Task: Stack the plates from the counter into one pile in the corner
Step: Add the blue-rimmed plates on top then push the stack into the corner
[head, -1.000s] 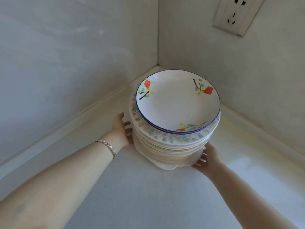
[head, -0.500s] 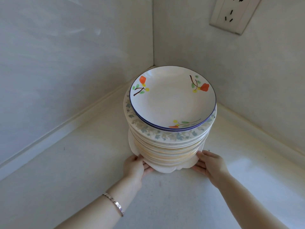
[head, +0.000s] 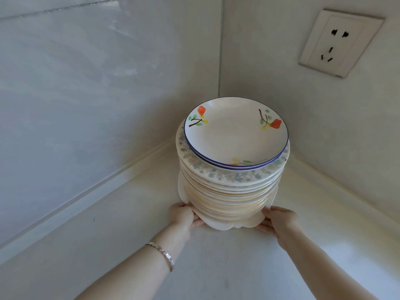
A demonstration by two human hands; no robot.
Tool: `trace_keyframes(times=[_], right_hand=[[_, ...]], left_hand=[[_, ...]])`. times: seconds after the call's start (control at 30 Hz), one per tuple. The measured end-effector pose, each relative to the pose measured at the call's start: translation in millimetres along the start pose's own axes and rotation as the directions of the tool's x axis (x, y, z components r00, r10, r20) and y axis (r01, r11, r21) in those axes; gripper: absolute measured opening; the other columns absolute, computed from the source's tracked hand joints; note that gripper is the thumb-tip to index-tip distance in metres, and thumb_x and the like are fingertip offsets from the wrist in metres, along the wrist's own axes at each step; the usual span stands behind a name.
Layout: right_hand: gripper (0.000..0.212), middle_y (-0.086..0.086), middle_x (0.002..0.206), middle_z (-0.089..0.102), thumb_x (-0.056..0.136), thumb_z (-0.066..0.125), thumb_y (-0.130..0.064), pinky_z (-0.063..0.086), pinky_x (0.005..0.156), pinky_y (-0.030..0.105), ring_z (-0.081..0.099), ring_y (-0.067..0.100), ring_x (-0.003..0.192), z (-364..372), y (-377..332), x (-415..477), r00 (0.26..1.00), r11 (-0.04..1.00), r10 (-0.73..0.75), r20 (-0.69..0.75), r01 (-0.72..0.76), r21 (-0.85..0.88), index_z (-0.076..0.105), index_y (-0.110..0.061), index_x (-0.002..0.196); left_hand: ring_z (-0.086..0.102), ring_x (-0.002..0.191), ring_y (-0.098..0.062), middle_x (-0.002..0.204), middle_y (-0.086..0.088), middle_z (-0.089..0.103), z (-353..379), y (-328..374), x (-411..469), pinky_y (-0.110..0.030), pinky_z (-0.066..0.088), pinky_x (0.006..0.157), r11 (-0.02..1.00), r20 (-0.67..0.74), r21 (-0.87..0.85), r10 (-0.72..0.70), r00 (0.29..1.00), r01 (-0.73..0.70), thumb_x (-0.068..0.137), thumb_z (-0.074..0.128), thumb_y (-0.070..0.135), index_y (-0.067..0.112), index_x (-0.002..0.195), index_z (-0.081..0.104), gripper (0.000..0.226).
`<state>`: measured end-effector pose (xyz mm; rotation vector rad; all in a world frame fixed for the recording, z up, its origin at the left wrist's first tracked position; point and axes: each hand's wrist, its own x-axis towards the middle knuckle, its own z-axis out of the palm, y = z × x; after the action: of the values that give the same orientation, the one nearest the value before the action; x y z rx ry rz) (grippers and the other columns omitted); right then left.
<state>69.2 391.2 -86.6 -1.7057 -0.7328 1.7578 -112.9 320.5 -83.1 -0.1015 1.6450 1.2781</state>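
A tall pile of plates (head: pixel 231 191) stands on the pale counter (head: pixel 216 267) near the corner of two walls. Its top plate (head: pixel 233 135) is white with a blue rim and orange flowers; under it lies a plate with a grey-blue leaf border, then several cream plates with gold rims. The bottom plate (head: pixel 229 226) is wavy-edged. My left hand (head: pixel 183 215) grips that bottom plate's near left edge, fingers tucked under it. My right hand (head: pixel 278 219) holds its near right edge the same way.
Glossy wall panels rise on the left (head: pixel 86 94) and on the right (head: pixel 303 126), meeting in a seam behind the pile. A white wall socket (head: pixel 339 43) sits high on the right wall. A raised lip (head: pixel 108 180) runs along the counter's back.
My left hand moved from the pile's left side round to its near edge. The pile has slid further back toward the corner with both hands on the bottom plate.
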Motion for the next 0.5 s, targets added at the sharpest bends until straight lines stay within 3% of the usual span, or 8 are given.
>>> trace_keyframes(times=[0.13, 0.23, 0.33, 0.4, 0.5], right_hand=[[0.021, 0.016, 0.07, 0.058, 0.089, 0.048, 0.009, 0.05, 0.032, 0.026, 0.056, 0.029, 0.062, 21, -10, 13, 1.0, 0.999, 0.006, -0.003, -0.006, 0.04, 0.053, 0.004, 0.069], [0.007, 0.016, 0.072, 0.058, 0.089, 0.049, 0.009, 0.049, 0.03, 0.026, 0.056, 0.029, 0.062, 33, -20, 23, 1.0, 0.999, -0.005, -0.013, 0.006, 0.04, 0.054, 0.005, 0.088], [0.012, 0.023, 0.084, 0.059, 0.088, 0.049, 0.009, 0.05, 0.031, 0.028, 0.056, 0.032, 0.065, 41, -30, 32, 1.0, 0.999, -0.022, -0.021, 0.023, 0.027, 0.055, 0.006, 0.098], [0.013, 0.025, 0.09, 0.058, 0.088, 0.05, 0.009, 0.049, 0.031, 0.029, 0.057, 0.033, 0.068, 46, -34, 38, 1.0, 1.0, -0.018, -0.019, 0.018, 0.012, 0.055, 0.007, 0.099], [0.005, 0.021, 0.082, 0.059, 0.088, 0.051, 0.008, 0.051, 0.034, 0.031, 0.058, 0.036, 0.081, 50, -35, 43, 1.0, 1.0, -0.005, -0.017, 0.006, 0.017, 0.054, 0.005, 0.091]], left_hand=[[0.057, 0.062, -0.024, 0.07, -0.014, 0.058, 4, 24, 24, -0.049, 0.049, 0.078, 0.999, 0.003, 0.035, 0.008, 1.0, -0.008, 0.095, 0.031, -0.007, 0.002, 0.07, 0.051, 0.033], [0.057, 0.063, -0.024, 0.072, -0.014, 0.058, 8, 37, 36, -0.046, 0.048, 0.074, 0.998, 0.01, 0.063, 0.014, 1.0, -0.015, 0.096, 0.03, -0.006, 0.001, 0.075, 0.052, 0.031], [0.056, 0.062, -0.023, 0.072, -0.013, 0.057, 14, 45, 44, -0.045, 0.047, 0.074, 0.997, 0.021, 0.071, 0.028, 0.999, -0.029, 0.096, 0.031, -0.004, 0.002, 0.074, 0.051, 0.03], [0.055, 0.062, -0.023, 0.071, -0.013, 0.056, 15, 49, 48, -0.045, 0.046, 0.075, 0.996, 0.027, 0.074, 0.037, 0.999, -0.039, 0.096, 0.032, -0.004, 0.003, 0.072, 0.05, 0.031], [0.056, 0.063, -0.023, 0.072, -0.012, 0.057, 15, 54, 54, -0.044, 0.047, 0.073, 0.994, 0.018, 0.096, 0.052, 0.999, -0.053, 0.096, 0.031, -0.005, 0.004, 0.073, 0.05, 0.031]])
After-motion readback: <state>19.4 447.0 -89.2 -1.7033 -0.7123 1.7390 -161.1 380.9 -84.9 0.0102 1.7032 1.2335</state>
